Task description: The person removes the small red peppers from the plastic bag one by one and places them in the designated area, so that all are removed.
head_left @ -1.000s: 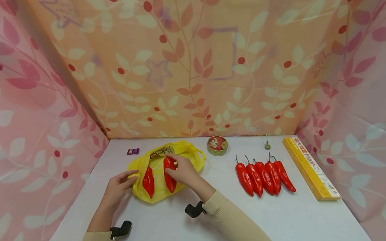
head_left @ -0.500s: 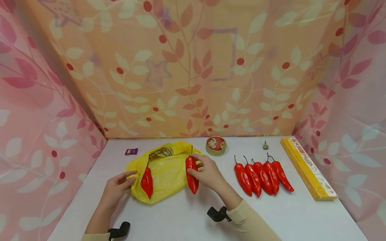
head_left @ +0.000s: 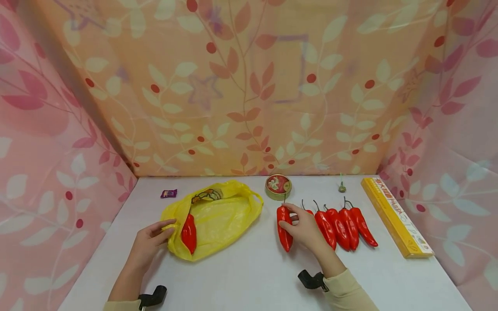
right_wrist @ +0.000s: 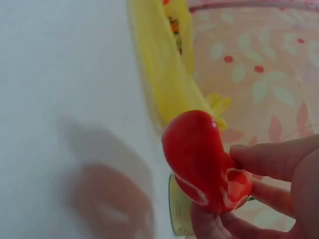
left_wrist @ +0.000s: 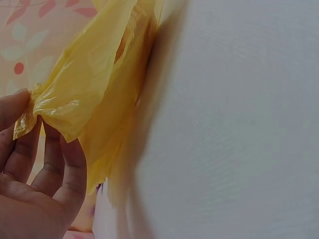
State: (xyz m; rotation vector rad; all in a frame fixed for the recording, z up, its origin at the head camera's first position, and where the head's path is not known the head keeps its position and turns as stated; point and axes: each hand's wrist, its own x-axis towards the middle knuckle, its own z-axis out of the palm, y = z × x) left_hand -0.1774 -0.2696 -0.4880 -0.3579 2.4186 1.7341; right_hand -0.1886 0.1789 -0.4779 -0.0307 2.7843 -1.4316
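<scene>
Head view: nearest on the white tabletop, the left hand pinches the rim of a yellow plastic bag with one red pepper left inside. The right hand grips another held pepper, just beside a row of peppers. This looks like unloading the bag; next, setting it down parallel, touching none. Behind sits a round tin.

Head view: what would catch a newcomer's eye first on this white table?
Probably the row of glossy red chili peppers lying side by side right of centre, and the right hand holding one more red pepper at the row's left end. Next, the crumpled yellow plastic bag on the left, with another pepper in it, its edge pinched by the left hand.
</scene>
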